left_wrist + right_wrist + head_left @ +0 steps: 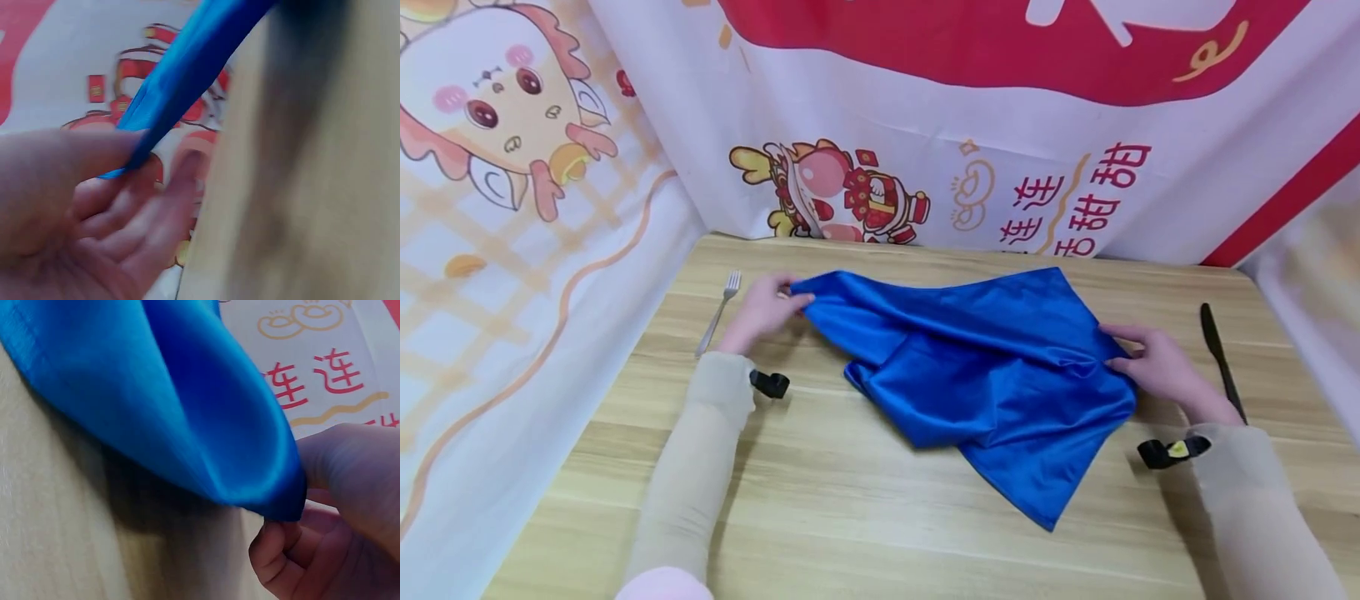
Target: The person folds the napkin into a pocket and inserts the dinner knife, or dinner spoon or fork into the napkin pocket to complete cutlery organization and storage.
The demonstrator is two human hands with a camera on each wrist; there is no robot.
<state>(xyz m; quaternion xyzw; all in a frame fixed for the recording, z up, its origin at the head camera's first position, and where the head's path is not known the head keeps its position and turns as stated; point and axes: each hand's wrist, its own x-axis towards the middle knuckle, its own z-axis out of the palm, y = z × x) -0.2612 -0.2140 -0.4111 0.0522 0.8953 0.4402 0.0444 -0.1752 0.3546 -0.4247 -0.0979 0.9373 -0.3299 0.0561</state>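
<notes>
A shiny blue cloth (955, 358) spreads in loose folds between the two hands, one corner hanging toward the front of the table. At its left corner my left hand (767, 307) pinches the edge between thumb and fingers; the left wrist view shows the blue cloth (187, 75) rising from that pinch, with the other fingers stretched out below. My right hand (1161, 367) pinches the cloth's right side. In the right wrist view, thumb and curled fingers of the right hand (331, 519) grip a corner of the cloth (206, 425), which bulges into a rounded fold.
A silver fork (721, 310) lies on the wooden table (850, 517) left of the left hand. On the right, beside the right hand, lies a black knife (1219, 358). Printed curtains (925, 125) hang along the table's back and left sides.
</notes>
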